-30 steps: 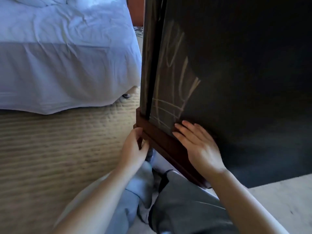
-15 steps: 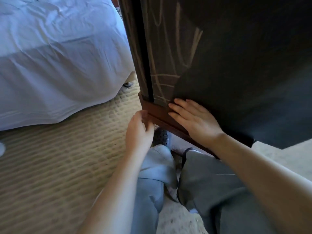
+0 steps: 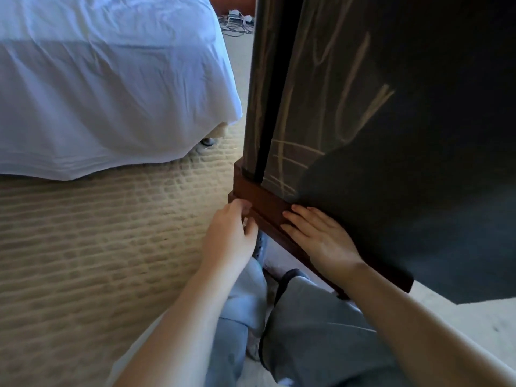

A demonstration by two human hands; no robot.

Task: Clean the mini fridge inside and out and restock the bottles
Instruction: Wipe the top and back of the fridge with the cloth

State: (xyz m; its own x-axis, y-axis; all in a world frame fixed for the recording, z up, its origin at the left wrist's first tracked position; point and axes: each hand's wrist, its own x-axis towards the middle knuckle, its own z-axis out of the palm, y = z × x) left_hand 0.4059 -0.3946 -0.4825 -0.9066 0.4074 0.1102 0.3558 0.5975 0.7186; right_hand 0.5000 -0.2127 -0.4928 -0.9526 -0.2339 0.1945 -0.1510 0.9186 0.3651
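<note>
While person crouches on carpet (image 3: 97, 247), head view: right hand (image 3: 321, 238) flat, fingers straight, pressing wooden base rail (image 3: 265, 202) under dark door (image 3: 405, 135). Left hand (image 3: 229, 236) curled, gripping rail's corner. Fridge inside hidden behind door. Bed (image 3: 97, 79) at left.
</note>
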